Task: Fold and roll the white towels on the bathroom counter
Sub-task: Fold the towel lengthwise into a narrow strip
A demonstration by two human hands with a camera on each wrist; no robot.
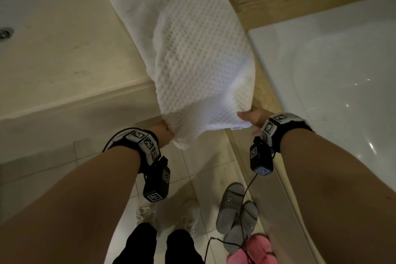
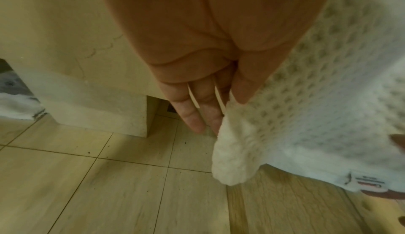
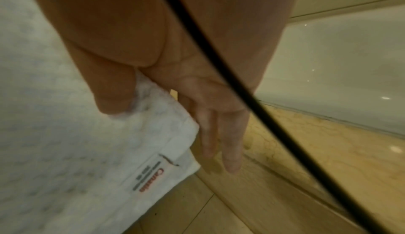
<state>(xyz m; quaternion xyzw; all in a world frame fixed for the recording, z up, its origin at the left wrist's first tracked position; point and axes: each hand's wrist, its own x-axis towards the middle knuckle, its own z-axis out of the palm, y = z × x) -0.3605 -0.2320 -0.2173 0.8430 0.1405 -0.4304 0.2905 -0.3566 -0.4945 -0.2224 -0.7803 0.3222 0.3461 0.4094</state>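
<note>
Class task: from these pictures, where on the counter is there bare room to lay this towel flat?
Bare counter lies between the sink drain and the towel. Right of the towel only a narrow strip borders the bathtub. Both hands pinch the near corners.

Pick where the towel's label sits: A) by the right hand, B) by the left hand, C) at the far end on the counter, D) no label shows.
A: the label sits on the towel hem just beside the right hand, away from the left hand.
</note>
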